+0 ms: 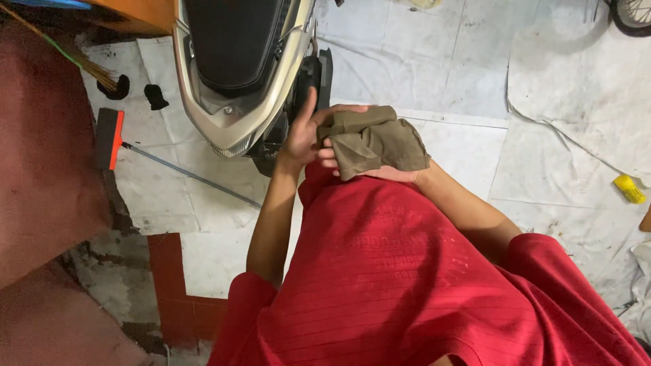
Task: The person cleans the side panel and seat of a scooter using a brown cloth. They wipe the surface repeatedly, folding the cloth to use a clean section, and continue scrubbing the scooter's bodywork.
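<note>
Red shirt [407, 271] fills the near view; both my forearms reach out past it.

Right hand [380, 169]: palm up under an olive-brown rag [371, 139], fingers curled around its near edge, gripping it. The rag sits bunched and folded on that hand, long axis running roughly left to right, with the looser corner hanging toward the right and toward me.

Left hand [302, 135]: just left of the rag, touching its left end, thumb raised, fingers spread. I cannot tell whether it pinches the cloth or only rests against it. The left hand is the one nearer the scooter.

Scooter [237, 74]: directly beyond the hands, tail end toward me, black seat running away from me, silver tail panel tapering to a point just beside my left hand. Rag lies just right of that tail.

Floor [475, 169]: worn, pale sheets. A red-headed squeegee [110, 137] with a long handle lies to the left, a small yellow object [629, 189] far right, and part of a wheel [634, 15] in the top right corner.
</note>
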